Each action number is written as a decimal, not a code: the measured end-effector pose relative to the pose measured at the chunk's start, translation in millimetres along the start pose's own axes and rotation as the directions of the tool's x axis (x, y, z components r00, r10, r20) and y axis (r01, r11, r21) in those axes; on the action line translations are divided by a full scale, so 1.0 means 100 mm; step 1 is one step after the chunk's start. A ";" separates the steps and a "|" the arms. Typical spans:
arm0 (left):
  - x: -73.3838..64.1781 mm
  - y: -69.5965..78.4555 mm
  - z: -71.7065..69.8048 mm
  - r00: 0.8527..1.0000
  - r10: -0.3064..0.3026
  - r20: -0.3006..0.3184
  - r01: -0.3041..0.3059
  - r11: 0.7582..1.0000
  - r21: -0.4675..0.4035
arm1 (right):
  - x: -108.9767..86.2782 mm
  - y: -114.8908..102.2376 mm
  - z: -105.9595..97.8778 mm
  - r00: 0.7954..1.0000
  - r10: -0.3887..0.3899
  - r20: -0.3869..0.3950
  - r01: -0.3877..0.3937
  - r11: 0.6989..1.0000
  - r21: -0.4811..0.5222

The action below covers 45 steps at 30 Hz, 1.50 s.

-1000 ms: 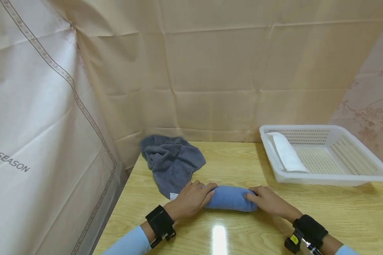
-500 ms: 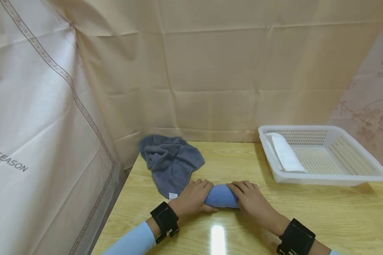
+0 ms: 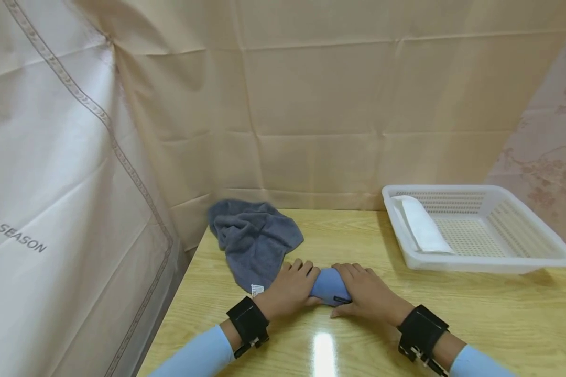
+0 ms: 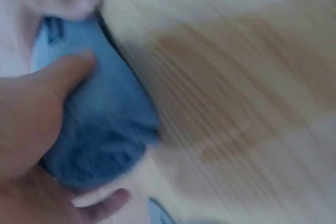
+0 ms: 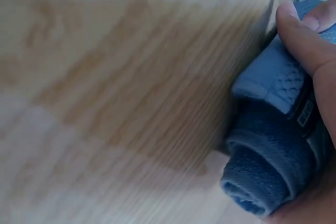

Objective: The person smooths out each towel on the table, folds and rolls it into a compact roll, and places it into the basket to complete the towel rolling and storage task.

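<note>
A blue towel [image 3: 329, 287], rolled into a thick cylinder, lies on the wooden table between both hands. My left hand [image 3: 290, 288] grips its left end, fingers over the top and thumb along the near side. My right hand [image 3: 368, 293] grips the right end in the same way. A small dark label shows on the roll near the right thumb. In the right wrist view the spiral end of the towel [image 5: 262, 177] sticks out below the palm. The left wrist view shows the towel's other end [image 4: 105, 150] bunched beside the left fingers.
A crumpled dark grey towel [image 3: 259, 241] with a white tag lies at the table's back left, close to the left hand. At the back right stands a white plastic basket [image 3: 490, 264]; a rolled white towel [image 3: 424, 225] lies along its left side.
The right hand has moved left and farther over the roll, so the hands are closer together and less towel shows between them. The dark label has come into view. Basket and grey towel stay put.
</note>
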<state>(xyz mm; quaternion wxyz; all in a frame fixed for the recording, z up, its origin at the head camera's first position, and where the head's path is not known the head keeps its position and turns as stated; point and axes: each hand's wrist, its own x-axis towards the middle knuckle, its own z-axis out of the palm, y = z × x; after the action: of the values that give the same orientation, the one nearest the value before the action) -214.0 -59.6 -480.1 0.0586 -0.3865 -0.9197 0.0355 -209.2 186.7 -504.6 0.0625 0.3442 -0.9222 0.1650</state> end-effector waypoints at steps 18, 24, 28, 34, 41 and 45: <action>0.14 -0.14 0.10 0.996 -0.048 0.073 0.063 0.974 -0.217 | 0.20 0.12 0.00 0.999 -0.043 -0.023 0.042 0.999 -0.032; 0.15 -0.13 0.15 0.995 -0.062 0.076 0.077 0.975 -0.208 | 0.23 0.08 0.02 1.000 0.015 0.020 -0.015 1.000 -0.022; 0.16 -0.14 0.14 0.995 -0.065 0.074 0.081 0.967 -0.240 | 0.24 0.07 -0.01 0.999 0.024 0.030 -0.022 0.999 -0.047; 0.16 -0.12 0.08 0.994 -0.103 -0.028 0.090 0.950 -0.300 | 0.20 0.11 -0.15 0.999 0.013 -0.050 -0.017 0.996 -0.092; 0.17 -0.08 0.06 0.956 -0.265 -0.124 0.183 0.871 -0.457 | 0.15 0.22 -0.50 0.978 0.083 -0.190 -0.097 0.993 -0.066; 0.32 -0.04 0.00 0.978 -0.190 -0.083 0.118 0.838 -0.532 | 0.16 0.27 -0.81 0.929 0.215 -0.301 -0.212 0.976 0.043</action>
<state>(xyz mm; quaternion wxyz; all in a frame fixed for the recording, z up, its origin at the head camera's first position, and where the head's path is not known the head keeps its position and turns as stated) -239.1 -40.0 -477.5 0.0146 -0.3141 -0.9165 -0.2473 -238.5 224.1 -432.2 0.1837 0.2127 -0.9327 0.2262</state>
